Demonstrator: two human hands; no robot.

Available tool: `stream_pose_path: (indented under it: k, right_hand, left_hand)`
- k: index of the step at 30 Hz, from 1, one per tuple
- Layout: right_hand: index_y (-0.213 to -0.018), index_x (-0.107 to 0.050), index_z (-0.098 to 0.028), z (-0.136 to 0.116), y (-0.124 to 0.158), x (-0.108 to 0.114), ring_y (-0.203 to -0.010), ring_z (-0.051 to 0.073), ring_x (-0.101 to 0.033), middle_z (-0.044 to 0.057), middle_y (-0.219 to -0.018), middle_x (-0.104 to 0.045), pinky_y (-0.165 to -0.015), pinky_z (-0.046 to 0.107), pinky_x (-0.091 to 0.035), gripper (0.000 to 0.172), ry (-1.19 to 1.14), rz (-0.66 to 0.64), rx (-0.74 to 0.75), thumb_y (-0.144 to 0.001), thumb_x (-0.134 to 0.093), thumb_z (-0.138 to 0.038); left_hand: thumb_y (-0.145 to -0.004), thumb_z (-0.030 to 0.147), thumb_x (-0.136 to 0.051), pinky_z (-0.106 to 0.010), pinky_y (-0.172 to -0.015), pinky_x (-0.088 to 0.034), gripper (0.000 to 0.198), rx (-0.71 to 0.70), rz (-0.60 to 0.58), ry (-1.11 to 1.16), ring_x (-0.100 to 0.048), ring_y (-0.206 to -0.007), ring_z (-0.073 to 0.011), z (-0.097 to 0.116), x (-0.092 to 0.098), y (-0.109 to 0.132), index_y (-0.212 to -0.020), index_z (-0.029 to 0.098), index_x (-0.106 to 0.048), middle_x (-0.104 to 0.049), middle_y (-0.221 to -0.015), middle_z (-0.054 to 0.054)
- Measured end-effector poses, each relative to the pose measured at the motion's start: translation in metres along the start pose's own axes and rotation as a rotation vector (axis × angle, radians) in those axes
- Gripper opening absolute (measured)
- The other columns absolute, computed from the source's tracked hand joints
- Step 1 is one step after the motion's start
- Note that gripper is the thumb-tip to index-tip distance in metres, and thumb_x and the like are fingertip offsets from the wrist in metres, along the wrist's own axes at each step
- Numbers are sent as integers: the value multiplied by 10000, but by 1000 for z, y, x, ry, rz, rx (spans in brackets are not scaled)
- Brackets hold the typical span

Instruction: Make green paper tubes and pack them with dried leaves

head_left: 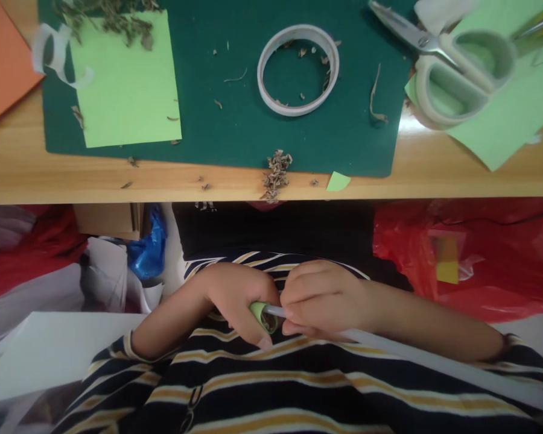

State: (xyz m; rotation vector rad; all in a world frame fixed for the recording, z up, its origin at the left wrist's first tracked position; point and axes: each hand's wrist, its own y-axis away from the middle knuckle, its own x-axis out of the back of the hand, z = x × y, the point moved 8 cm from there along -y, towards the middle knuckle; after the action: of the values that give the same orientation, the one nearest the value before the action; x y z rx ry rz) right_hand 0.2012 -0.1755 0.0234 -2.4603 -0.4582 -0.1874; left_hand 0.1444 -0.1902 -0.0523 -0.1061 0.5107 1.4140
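My left hand (239, 295) is wrapped round a small rolled tube of green paper (257, 310), its open end facing right. Brown dried bits (268, 321) show inside that end. In my right hand (323, 295) is a thin whitish stick (389, 349). The stick's tip reaches into the mouth of the paper tube, and its long end runs down to the right along my forearm. Both hands are close together in front of my striped shirt, below the table edge. The lower part of the tube is hidden by my left hand.
On the table's green cutting mat (217, 132) lie a tape roll (298, 111), a green paper square (131, 90) with dried leaves (117, 18), and a crumbled leaf pile (277, 172). White-handled scissors (452, 60) rest at right on green paper (489, 138). Orange paper (4, 66) is at left.
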Motion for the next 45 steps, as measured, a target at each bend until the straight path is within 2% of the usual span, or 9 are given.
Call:
stream_pose_path:
  k: [6,10,15,18,23,28,32,37,45]
  right_hand:
    - [-663,-531,-156,2,-18,0,-595,60,-595,9,-599,-633,-611,172,-502,239,-112,-120,-34,-859,-454,-269]
    - [-667,-518,-167,-7,-51,22,-622,56,-600,-3,-607,-614,-637,171,-489,248,-189,-214,-16,-873,-404,-246]
    - [-673,-504,-226,-5,-103,105,-566,83,-570,-34,-577,-556,-544,198,-488,158,-184,128,92,-814,-498,-297]
    - [-772,-568,-217,29,-130,142,-596,90,-546,0,-725,-600,-590,236,-473,29,105,218,79,-774,-554,-243]
    - [-949,-583,-147,125,-145,157,-612,80,-577,87,-989,-623,-537,217,-467,199,26,49,-244,-785,-484,-202]
    - [-932,-503,-158,166,-126,153,-702,119,-618,69,-977,-595,-542,242,-491,183,-382,111,-500,-831,-391,-263]
    - [-1009,-444,-173,158,-126,148,-521,76,-521,0,-750,-616,-470,193,-368,190,154,-78,-555,-823,-403,-163]
    - [-986,-547,-172,148,-127,139,-629,161,-546,48,-750,-646,-479,236,-235,216,1064,-400,-434,-866,-395,-267]
    - [-860,-615,-146,153,-124,109,-703,163,-521,59,-784,-618,-548,265,-242,369,1169,-489,-158,-914,-290,-313]
  left_hand:
    - [-604,293,-604,-197,-451,-402,175,-3,-11,-279,-436,-440,-104,18,0,1,-489,201,-510,-529,-457,34]
    - [-654,286,-577,-189,-423,-351,201,-12,75,-519,-391,-424,-84,70,10,11,-522,198,-452,-482,-466,49]
    - [-739,380,-511,-217,-468,-294,199,84,679,-1313,-441,-486,-105,171,66,42,-658,198,-519,-514,-559,25]
    - [-737,474,-476,-252,-517,-297,302,96,923,-1684,-486,-568,-152,200,114,48,-692,181,-535,-540,-622,-15]
    - [-773,341,-434,-293,-549,-302,247,169,962,-1978,-531,-634,-194,175,195,32,-685,156,-571,-578,-643,-74]
    - [-815,427,-365,-295,-567,-331,347,386,1008,-1958,-579,-688,-217,155,225,37,-717,162,-565,-614,-678,-83]
    - [-774,590,-359,-280,-510,-334,489,707,1048,-1778,-607,-671,-253,149,245,54,-918,149,-514,-636,-735,-90]
    - [-775,608,-349,-289,-547,-361,503,600,910,-1779,-612,-734,-263,144,238,41,-924,160,-525,-645,-797,-95]
    - [-791,601,-317,-292,-535,-340,517,505,812,-1857,-605,-702,-246,138,229,26,-815,161,-588,-650,-752,-81]
